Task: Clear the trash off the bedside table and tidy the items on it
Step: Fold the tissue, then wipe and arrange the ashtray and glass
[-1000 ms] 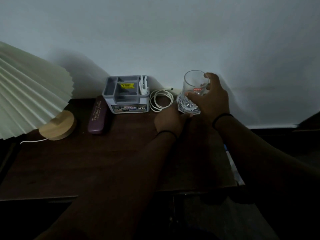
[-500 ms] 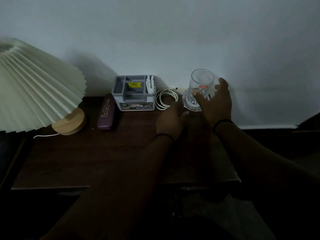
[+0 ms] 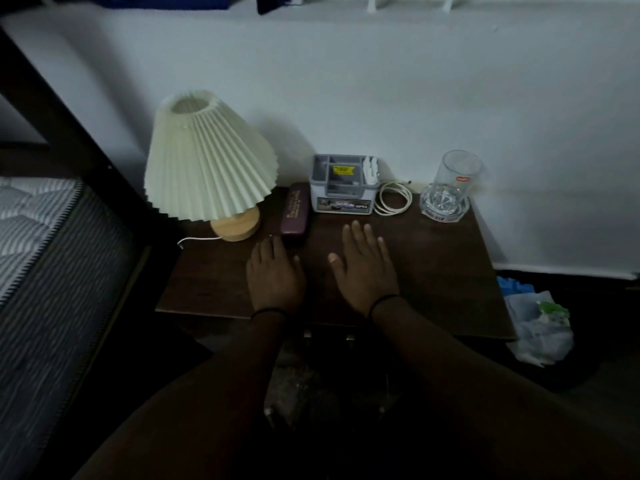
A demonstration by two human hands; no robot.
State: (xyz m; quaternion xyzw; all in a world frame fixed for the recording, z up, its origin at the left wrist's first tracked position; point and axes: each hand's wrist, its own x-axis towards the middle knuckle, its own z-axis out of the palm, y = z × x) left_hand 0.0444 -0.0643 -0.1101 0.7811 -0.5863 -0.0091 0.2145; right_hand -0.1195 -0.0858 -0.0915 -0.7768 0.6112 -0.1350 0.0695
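Dark wooden bedside table lay dim under my left hand and right hand, both flat, fingers spread, holding nothing. Left fingertips blurred into the purple oblong case; its lettering was unreadable.

cream pleated lamp shade, purple case, grey organiser with yellow label, dark brown table.

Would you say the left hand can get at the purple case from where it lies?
Probably yes. The left hand lies flat on the table, its fingertips just short of the case's near end, with nothing between them.
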